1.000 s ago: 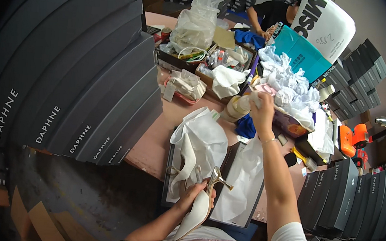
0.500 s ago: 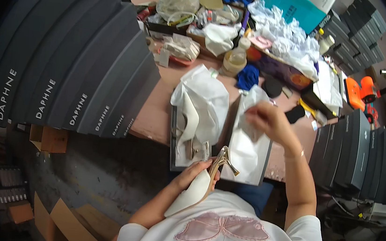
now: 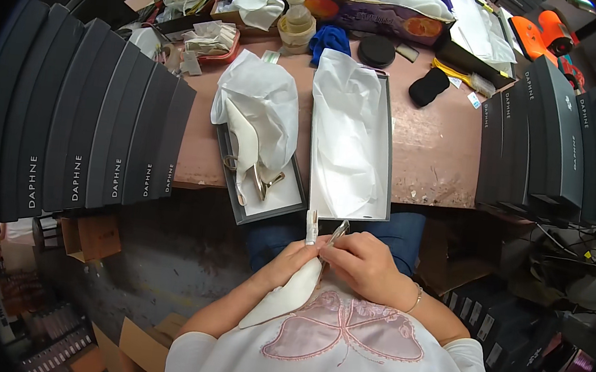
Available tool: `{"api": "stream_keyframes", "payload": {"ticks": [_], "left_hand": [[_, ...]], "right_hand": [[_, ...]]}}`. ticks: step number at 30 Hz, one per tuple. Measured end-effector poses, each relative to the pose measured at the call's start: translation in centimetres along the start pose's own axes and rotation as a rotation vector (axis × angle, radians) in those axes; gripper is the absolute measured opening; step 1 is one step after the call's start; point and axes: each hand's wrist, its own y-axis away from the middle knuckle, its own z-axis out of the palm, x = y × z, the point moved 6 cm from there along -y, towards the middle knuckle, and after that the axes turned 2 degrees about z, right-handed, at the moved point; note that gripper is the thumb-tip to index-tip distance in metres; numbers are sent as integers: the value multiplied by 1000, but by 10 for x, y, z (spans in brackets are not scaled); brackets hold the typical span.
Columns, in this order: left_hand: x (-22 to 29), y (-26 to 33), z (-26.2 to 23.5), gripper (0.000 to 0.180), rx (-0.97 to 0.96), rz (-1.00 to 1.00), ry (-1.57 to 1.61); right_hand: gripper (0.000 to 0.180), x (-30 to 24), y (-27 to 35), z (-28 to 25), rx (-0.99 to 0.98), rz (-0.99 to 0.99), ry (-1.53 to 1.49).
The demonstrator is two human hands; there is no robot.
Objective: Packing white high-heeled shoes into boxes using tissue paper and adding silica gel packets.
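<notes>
My left hand (image 3: 288, 263) holds a cream pointed-toe shoe (image 3: 280, 297) close to my chest, toe pointing down-left. My right hand (image 3: 364, 263) grips the shoe's heel end, where a thin metallic strap or heel (image 3: 337, 232) sticks up. On the brown table edge in front of me lie two open shoe-box halves. The left box half (image 3: 275, 198) holds the matching cream shoe (image 3: 246, 148) under crumpled white tissue paper (image 3: 263, 106). The right box half (image 3: 352, 139) is lined with flat white tissue.
Rows of dark grey shoe boxes stand on the left (image 3: 86, 127) and right (image 3: 550, 140). At the table's far side lie a stack of tape rolls (image 3: 298, 22), a blue cloth (image 3: 329, 38), black round pads (image 3: 378, 49), a printed long box (image 3: 381, 17) and white paper. Cardboard boxes (image 3: 93, 233) sit on the floor.
My right hand came back from the far side of the table, passed over the tissue-lined box and now grips the shoe held by my left hand. My view tilted down.
</notes>
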Motion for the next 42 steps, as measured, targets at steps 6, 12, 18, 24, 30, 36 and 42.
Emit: {"api": "stream_keyframes", "payload": {"ticks": [6, 12, 18, 24, 30, 36, 42], "left_hand": [[-12, 5, 0, 49, 79, 62, 14], [-10, 7, 3, 50, 53, 30, 77], [-29, 1, -12, 43, 10, -34, 239], [-23, 6, -7, 36, 55, -97, 293], [-25, 2, -1, 40, -75, -108, 425], [-9, 9, 14, 14, 13, -34, 52], [-14, 10, 11, 16, 54, -65, 54]], "right_hand": [[24, 28, -1, 6, -3, 102, 64], [21, 41, -8, 2, -45, 197, 112], [17, 41, -2, 2, -65, 220, -2], [8, 94, 14, -33, 165, 572, -365], [14, 50, -7, -25, -64, 301, -472], [10, 47, -13, 8, -162, 152, -307], [11, 36, -5, 12, -204, 105, -247]]}}
